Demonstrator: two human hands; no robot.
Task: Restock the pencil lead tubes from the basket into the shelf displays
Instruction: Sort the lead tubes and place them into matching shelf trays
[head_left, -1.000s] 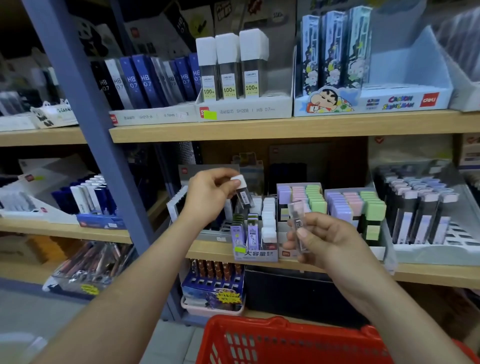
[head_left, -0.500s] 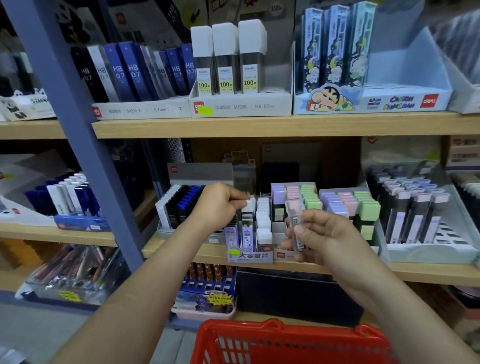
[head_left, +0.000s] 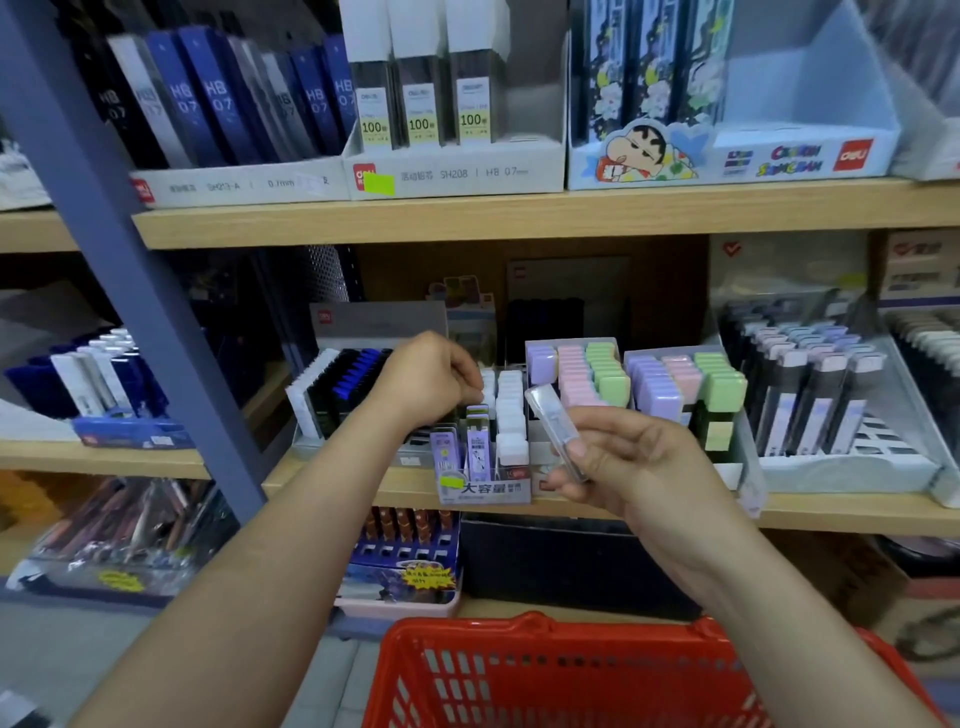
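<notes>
From where I stand, an upper pale wooden shelf board (head_left: 519, 213) runs above a lower pale wooden shelf board (head_left: 857, 512), both meeting a slanting blue-grey metal upright (head_left: 104, 234). A dark perforated metal back panel (head_left: 324, 273) sits between them in shadow. Smooth grey floor (head_left: 67, 649) shows bottom left.

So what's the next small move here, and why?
Probably move the clear tube, pinched in the right hand, over to the small display of white-capped tubes: it hangs unplaced just beside it, and the left hand reaches into the back rows.
</notes>
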